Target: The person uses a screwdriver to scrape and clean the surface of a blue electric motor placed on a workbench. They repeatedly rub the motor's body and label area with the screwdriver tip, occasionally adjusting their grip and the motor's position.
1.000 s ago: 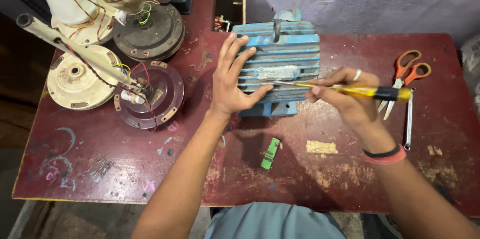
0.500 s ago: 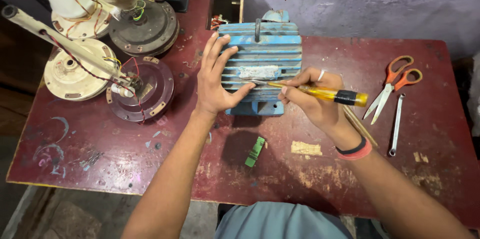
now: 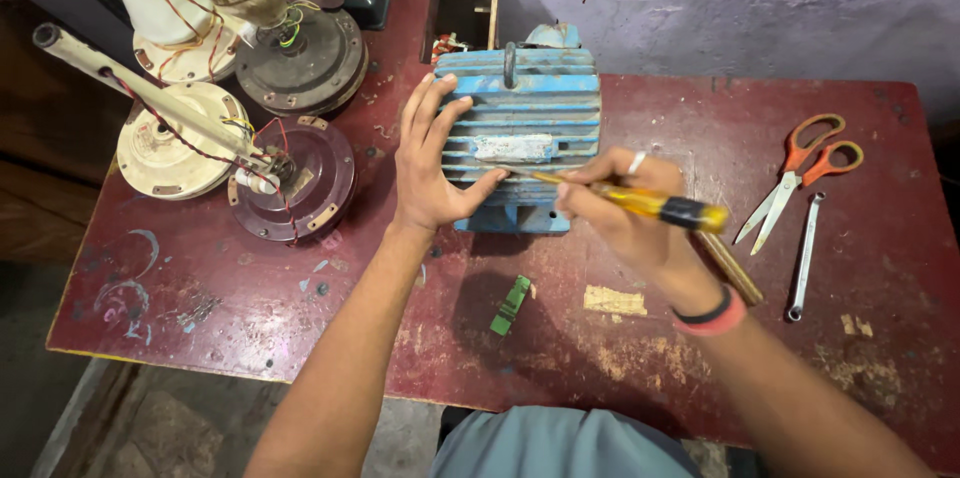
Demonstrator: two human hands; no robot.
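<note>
Two bare hands work at a ribbed blue metal motor housing [image 3: 525,108] that sits toward the back of the scuffed dark-red worktop [image 3: 200,288]. The left hand [image 3: 432,163] lies flat on the housing's left side, fingers spread over the fins and thumb against its front face, its grip released and only pressing. The right hand [image 3: 630,213], with a ring on one finger and a red and black band at the wrist, has its grip clenched around a yellow-handled screwdriver with a black end [image 3: 640,202], whose thin shaft slants up and left to touch the housing just below a pale worn plate. A small green block [image 3: 510,305] lies on the worktop near the forearms, in front of the housing. To the right, well apart from the hands, lie orange-handled scissors [image 3: 795,178] and just beside them a slim steel spanner [image 3: 805,253]. To the left stand round fan motor parts, among them a maroon disc with red wires [image 3: 300,183].
</note>
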